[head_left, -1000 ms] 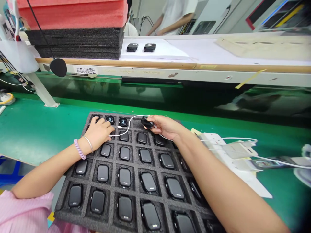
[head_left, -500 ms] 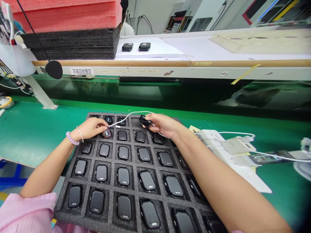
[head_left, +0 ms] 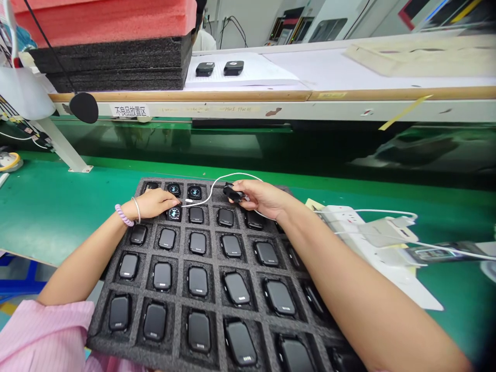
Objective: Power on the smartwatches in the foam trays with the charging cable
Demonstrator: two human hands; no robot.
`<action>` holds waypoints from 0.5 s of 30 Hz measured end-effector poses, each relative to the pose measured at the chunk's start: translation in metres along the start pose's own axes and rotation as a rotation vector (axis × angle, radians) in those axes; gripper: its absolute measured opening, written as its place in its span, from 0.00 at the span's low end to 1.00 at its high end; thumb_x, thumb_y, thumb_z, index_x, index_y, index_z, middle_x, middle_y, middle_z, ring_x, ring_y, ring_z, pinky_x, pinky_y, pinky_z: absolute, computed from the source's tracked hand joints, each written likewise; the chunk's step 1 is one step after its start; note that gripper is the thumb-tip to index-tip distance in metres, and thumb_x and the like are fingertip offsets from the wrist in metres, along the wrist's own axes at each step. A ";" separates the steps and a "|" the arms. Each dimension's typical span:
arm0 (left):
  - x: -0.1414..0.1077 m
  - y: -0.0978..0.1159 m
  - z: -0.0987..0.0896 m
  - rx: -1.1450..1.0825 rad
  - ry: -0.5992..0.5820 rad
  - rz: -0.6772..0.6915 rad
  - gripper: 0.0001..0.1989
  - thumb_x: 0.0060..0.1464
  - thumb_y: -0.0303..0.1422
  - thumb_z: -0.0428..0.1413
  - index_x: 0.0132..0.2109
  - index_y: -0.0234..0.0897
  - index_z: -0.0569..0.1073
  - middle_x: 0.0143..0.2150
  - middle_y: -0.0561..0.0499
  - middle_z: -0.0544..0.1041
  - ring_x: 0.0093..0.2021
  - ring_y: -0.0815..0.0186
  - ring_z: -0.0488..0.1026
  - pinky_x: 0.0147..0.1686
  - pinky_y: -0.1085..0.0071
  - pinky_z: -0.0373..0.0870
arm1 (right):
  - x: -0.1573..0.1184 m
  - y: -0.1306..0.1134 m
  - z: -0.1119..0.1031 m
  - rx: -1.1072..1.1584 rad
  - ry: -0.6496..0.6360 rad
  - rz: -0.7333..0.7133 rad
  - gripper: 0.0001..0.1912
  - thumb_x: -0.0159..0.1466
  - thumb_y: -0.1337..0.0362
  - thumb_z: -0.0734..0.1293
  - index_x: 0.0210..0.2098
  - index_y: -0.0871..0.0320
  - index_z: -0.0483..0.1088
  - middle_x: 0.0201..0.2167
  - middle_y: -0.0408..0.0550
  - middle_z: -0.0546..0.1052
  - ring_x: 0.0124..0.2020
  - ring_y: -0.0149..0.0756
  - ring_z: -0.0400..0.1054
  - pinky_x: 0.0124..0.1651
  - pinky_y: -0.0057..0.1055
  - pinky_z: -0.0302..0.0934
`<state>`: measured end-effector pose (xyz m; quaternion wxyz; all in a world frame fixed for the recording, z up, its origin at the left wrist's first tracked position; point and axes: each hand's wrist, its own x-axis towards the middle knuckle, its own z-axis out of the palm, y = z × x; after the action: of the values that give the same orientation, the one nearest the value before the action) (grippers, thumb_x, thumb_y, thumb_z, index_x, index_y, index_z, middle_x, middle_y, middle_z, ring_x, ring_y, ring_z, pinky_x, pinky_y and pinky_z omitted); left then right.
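A grey foam tray holds rows of black smartwatches, one to a compartment. My left hand is over its upper left part, fingertips pinched at the end of a white cable. Just under those fingertips a smartwatch with a lit dial lies in its compartment. Two more lit smartwatches sit in the back row, one of them this watch. My right hand is closed around a black smartwatch, held above the back row with its screen hidden. The cable loops behind the right hand.
A white power strip with plugged-in chargers lies to the right on the green table. Above the back, a shelf bears stacked red and black foam and two dark devices on paper. A lamp post stands left.
My left hand has moved slightly right with the cable end. The smartwatch that was tilted up at its fingers now lies flat in its compartment. My right hand still holds its smartwatch.
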<state>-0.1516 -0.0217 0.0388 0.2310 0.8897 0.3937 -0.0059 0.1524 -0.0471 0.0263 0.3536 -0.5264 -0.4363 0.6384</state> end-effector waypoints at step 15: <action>0.006 0.004 -0.004 0.055 -0.073 -0.045 0.21 0.66 0.42 0.42 0.46 0.38 0.77 0.46 0.48 0.80 0.48 0.59 0.74 0.50 0.67 0.64 | 0.000 0.003 0.001 -0.026 0.015 -0.027 0.11 0.48 0.62 0.72 0.22 0.59 0.66 0.22 0.49 0.72 0.16 0.22 0.47 0.17 0.23 0.33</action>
<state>-0.1453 -0.0184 0.0426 0.2205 0.8859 0.4045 -0.0543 0.1517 -0.0483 0.0231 0.3587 -0.5296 -0.4491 0.6239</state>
